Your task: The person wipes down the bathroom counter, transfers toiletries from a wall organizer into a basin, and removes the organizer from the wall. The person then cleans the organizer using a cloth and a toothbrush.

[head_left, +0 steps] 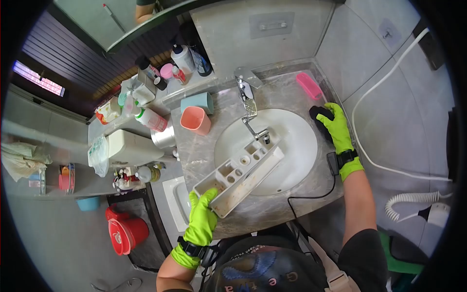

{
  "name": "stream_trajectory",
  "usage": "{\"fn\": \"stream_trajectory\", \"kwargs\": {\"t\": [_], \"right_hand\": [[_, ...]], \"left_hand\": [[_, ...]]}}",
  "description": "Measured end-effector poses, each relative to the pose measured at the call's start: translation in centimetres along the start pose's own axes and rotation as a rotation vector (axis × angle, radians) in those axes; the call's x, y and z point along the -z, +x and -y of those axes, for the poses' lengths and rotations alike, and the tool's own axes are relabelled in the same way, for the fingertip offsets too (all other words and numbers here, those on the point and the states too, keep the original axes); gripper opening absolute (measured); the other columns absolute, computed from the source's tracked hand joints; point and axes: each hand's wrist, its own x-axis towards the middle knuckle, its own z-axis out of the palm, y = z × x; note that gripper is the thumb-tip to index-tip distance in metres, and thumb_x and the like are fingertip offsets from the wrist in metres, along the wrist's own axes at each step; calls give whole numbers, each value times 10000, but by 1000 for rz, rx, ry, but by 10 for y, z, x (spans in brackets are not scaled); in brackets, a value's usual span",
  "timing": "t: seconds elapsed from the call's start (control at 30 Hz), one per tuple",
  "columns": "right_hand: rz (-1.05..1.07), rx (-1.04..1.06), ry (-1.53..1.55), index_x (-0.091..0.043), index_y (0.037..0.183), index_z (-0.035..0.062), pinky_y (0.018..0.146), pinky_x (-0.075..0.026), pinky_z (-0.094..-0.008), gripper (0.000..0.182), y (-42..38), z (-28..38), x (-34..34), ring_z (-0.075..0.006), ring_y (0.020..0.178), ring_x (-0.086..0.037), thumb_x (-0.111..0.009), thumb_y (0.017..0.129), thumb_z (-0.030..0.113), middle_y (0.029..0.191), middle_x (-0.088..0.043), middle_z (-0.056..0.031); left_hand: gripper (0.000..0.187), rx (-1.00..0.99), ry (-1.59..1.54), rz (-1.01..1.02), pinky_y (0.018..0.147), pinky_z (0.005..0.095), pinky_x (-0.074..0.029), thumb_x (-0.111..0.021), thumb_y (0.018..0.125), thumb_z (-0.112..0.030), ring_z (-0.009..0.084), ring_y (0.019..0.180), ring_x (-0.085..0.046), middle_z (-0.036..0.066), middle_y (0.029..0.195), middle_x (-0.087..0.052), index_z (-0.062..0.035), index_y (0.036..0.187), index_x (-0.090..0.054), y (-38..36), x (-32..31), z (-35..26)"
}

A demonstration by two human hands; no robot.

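Observation:
My left hand, in a bright green rubber glove, grips the near end of a long white toothbrush holder with square and round compartments. Brownish stains show on its flat side. The holder slants over the white sink basin, its far end under the chrome faucet. At the right of the counter, my right hand, gloved the same way, has its fingers closed on a dark, soft-looking pad. A pink oblong dish lies just beyond that hand.
An orange cup and a teal cup occupy the counter's left side. Bottles line the back ledge. A white hose hangs on the right wall; a black cable crosses the counter's front. Red buckets stand lower left.

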Motion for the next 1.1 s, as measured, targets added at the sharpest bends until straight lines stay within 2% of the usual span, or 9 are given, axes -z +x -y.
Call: {"fn": "stream_trajectory", "kwargs": {"t": [0.23, 0.27, 0.37, 0.4, 0.67, 0.87, 0.97, 1.0, 1.1], "right_hand": [[414, 99, 105, -671, 1077, 18, 680, -523, -292, 282, -40, 22, -22, -136, 756, -640, -800, 853, 129, 910, -689, -59], [632, -225, 134, -672, 1085, 14, 579, -500, -269, 264, -43, 38, -17, -101, 657, -618, -782, 868, 115, 855, -683, -48], [565, 343, -200, -691, 1131, 34, 841, -539, -406, 313, -50, -5, -39, -294, 995, -677, -757, 832, 102, 1057, -712, -146], [700, 220, -261, -689, 1185, 65, 973, -486, -463, 397, -45, 0, -44, -383, 1165, -595, -759, 796, 100, 1201, -674, -172], [1241, 506, -747, -635, 1353, 105, 1070, -448, -485, 816, -50, -32, -100, -431, 1358, -475, -886, 608, 324, 1469, -527, -224], [1078, 170, -590, -713, 1254, 205, 918, -525, -455, 410, -56, -35, -129, -337, 1087, -669, -676, 846, 230, 1187, -715, -130], [1054, -223, -203, -713, 1169, 128, 867, -533, -444, 319, -49, -2, -96, -379, 998, -680, -658, 856, 155, 1077, -731, -165], [751, 153, -346, -704, 1141, 73, 857, -530, -435, 301, -55, -8, -91, -388, 1007, -672, -696, 852, 159, 1077, -724, -180], [505, 179, -273, -702, 1147, 44, 911, -516, -438, 293, -55, 13, -62, -389, 1034, -663, -693, 869, 135, 1096, -715, -186]], "left_hand": [[572, -119, 134, -15, 846, 369, -556, -803, 886, -188, 197, 1015, -624, 93, 1192, -592, -111, 1298, -414, 41, -55, 34], [579, -131, 153, -20, 845, 361, -552, -815, 882, -203, 194, 1014, -622, 92, 1192, -591, -109, 1291, -417, 48, -63, 36], [696, -242, 266, -37, 885, 339, -519, -863, 849, -277, 198, 1037, -595, 120, 1203, -575, -66, 1331, -407, 76, -61, 56], [725, -274, 304, -60, 896, 338, -512, -867, 845, -290, 202, 1045, -589, 129, 1211, -569, -54, 1346, -400, 83, -63, 59], [947, -283, 530, 142, 1040, 404, -459, -903, 743, -437, 338, 1183, -529, 222, 1330, -503, 5, 1412, -399, 82, -57, 41], [1093, -940, 1666, 55, 1107, 479, -414, -939, 575, -531, 430, 1214, -523, 249, 1340, -536, -1, 1403, -464, 104, -29, 2], [1025, -1013, 1321, 257, 1076, 484, -435, -944, 577, -482, 437, 1222, -522, 243, 1313, -565, -5, 1373, -509, 124, -26, 1], [962, -914, 1244, 260, 1027, 486, -464, -950, 581, -429, 407, 1193, -560, 209, 1278, -599, -23, 1348, -536, 131, -23, 9], [871, -739, 1106, 318, 984, 484, -483, -936, 605, -361, 398, 1139, -594, 177, 1233, -629, -48, 1325, -559, 144, -20, 20]]}}
